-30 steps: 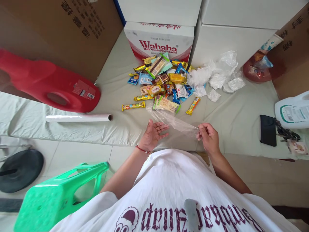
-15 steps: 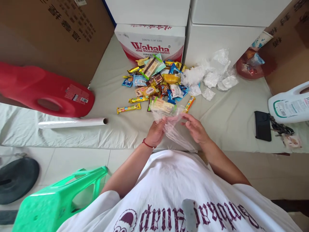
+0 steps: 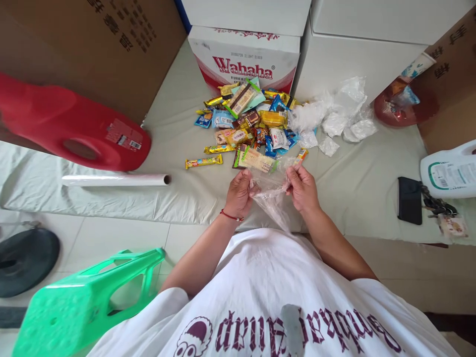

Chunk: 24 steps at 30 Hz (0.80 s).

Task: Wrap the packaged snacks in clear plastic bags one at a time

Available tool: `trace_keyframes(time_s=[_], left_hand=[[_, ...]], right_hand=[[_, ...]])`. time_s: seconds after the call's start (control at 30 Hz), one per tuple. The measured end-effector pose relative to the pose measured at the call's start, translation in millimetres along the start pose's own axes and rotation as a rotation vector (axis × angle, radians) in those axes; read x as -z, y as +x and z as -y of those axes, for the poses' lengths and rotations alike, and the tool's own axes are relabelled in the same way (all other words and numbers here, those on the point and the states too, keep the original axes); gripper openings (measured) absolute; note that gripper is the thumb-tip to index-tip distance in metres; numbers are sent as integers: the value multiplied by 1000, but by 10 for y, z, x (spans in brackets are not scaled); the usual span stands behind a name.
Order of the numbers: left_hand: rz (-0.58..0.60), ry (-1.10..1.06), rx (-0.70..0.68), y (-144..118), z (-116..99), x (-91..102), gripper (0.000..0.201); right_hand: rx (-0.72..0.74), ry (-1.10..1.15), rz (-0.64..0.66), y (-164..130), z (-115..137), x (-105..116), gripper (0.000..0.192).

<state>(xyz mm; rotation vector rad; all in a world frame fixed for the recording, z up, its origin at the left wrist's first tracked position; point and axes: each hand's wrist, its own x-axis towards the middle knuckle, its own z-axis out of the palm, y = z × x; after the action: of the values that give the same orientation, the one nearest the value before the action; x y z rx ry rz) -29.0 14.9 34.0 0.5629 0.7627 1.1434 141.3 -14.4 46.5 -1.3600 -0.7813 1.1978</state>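
Observation:
A clear plastic bag point(image 3: 273, 198) hangs between both of my hands, above the near edge of a pale cloth-covered surface point(image 3: 178, 148). My left hand point(image 3: 238, 192) pinches its upper left edge and my right hand point(image 3: 303, 187) pinches the upper right edge. Just beyond my fingers lies a pile of wrapped snacks point(image 3: 253, 121), with a long yellow bar point(image 3: 204, 161) lying apart on its left. A roll of clear film point(image 3: 115, 179) rests further left.
A red jug point(image 3: 74, 130) lies at the left, a Wahaha carton point(image 3: 243, 57) and white boxes stand behind the snacks. Crumpled clear bags point(image 3: 334, 116) lie to the right, then a black phone point(image 3: 409, 200), keys and a white jug point(image 3: 449, 171). A green stool point(image 3: 82, 302) lies on the floor.
My hands came together from a wide spread; the bag, earlier stretched flat between them, is now bunched and held by its top edges, hanging toward me.

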Motion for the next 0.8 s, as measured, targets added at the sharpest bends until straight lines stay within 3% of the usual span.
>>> trace_keyframes(time_s=[0.13, 0.23, 0.37, 0.47, 0.63, 0.73, 0.8], left_hand=[[150, 69, 145, 29, -143, 91, 48], [294, 54, 248, 20, -204, 120, 45], [288, -50, 272, -10, -187, 85, 45], [265, -14, 291, -12, -139, 72, 51], [100, 112, 138, 54, -142, 196, 60], [34, 273, 96, 109, -221, 334, 55], [50, 396, 92, 140, -276, 427, 52]], right_hand=[[10, -57, -34, 78, 168, 179, 50], [34, 23, -14, 125, 178, 280, 50], [-84, 267, 305, 97, 22, 290, 70], [-238, 314, 465, 51, -118, 233, 65], [-365, 221, 308, 87, -205, 247, 46], [-347, 108, 233, 109, -154, 381, 48], [-290, 52, 207, 113, -105, 488, 48]])
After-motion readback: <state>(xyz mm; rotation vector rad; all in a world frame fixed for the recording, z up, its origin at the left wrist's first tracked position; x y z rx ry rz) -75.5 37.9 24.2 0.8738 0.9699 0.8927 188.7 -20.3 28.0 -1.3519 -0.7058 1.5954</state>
